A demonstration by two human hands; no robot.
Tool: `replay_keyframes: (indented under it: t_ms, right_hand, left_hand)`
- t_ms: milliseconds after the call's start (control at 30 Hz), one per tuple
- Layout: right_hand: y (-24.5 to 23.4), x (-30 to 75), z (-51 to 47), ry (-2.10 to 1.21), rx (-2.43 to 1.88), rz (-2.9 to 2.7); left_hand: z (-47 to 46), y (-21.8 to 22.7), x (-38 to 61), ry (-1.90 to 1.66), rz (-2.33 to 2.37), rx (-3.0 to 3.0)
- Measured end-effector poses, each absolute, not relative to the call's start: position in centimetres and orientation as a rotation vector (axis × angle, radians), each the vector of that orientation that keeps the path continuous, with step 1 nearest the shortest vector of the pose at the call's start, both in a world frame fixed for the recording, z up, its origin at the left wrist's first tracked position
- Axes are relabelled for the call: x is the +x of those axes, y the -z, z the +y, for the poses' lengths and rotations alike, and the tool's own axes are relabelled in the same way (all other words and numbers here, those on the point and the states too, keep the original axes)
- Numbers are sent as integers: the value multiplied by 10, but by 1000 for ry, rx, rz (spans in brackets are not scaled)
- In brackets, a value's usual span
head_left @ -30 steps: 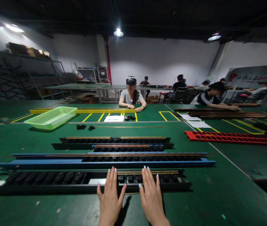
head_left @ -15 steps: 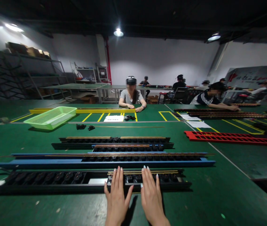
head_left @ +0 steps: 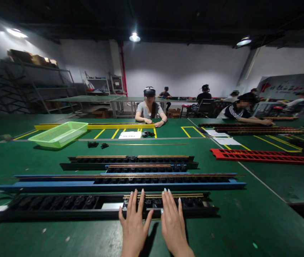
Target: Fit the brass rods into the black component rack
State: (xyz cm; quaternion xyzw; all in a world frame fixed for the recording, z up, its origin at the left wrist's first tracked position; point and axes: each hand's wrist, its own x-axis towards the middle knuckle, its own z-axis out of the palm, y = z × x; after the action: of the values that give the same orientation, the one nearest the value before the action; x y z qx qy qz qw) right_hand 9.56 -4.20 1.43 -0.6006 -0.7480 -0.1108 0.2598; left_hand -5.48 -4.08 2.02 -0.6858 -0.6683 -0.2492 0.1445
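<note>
My left hand (head_left: 134,225) and my right hand (head_left: 172,226) lie side by side, fingers apart, on the near black rail fixture (head_left: 50,202). Both sets of fingertips rest at a pair of long brass strips (head_left: 165,196) running along the fixture's right half. Neither hand grips anything I can see. The hands cover part of the fixture's near edge and the left end of the strips.
A blue fixture (head_left: 120,186) and a black fixture (head_left: 130,166) lie just beyond my hands. Farther off are a green plastic basket (head_left: 58,135), a yellow rack (head_left: 120,126), a red rack (head_left: 248,157) and seated co-workers (head_left: 149,109).
My left hand has slid to the right, closer to my right hand and onto the brass strips. My right hand has stayed almost still.
</note>
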Motion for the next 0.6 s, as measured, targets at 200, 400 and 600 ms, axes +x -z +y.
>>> replay_keyframes:
  t_ms: [200,400,600]
  right_hand:
    - [-14,95,-42,311,-1629,-2027]
    - [-8,94,-40,338,-1583,-1998]
    - [-1,91,-37,372,-1552,-1926]
  left_hand:
    - [-40,-16,-55,755,-1908,-1965]
    - [-37,-8,-53,827,-1899,-1938]
    - [-35,-6,-50,886,-1905,-1911]
